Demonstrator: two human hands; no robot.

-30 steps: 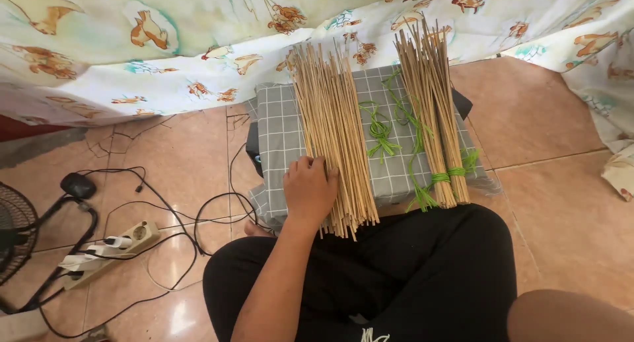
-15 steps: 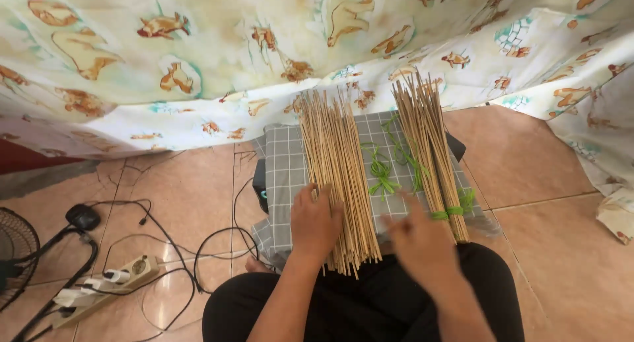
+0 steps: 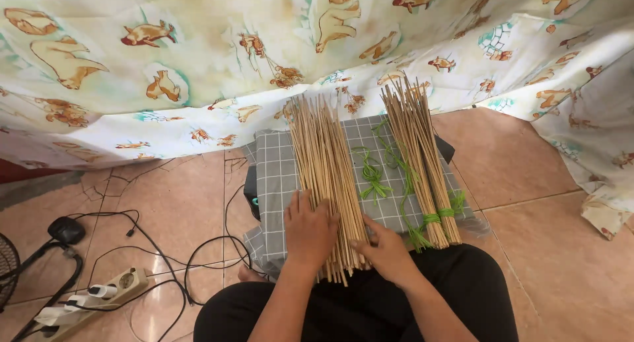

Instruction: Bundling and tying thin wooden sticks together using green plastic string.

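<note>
A loose pile of thin bamboo sticks point(image 3: 325, 163) lies lengthwise on a grey checked cloth point(image 3: 271, 177) that covers a low box in front of my knees. My left hand point(image 3: 308, 228) lies flat on the near end of that pile, fingers spread. My right hand point(image 3: 385, 249) touches the pile's near right edge with its fingertips. To the right lies a second bundle of sticks point(image 3: 417, 157), tied near its lower end with green string point(image 3: 429, 220). More loose green strings point(image 3: 373, 177) lie between the two bundles.
A printed sheet with animal pictures point(image 3: 264, 58) hangs across the back and right. On the tiled floor at the left are a white power strip point(image 3: 99, 292), black cables point(image 3: 198, 256), an adapter point(image 3: 66, 229) and a fan's edge point(image 3: 6, 266).
My right hand has come into view and settled against the near right edge of the loose pile. The left hand has stayed on the sticks. The camera tilted up slightly.
</note>
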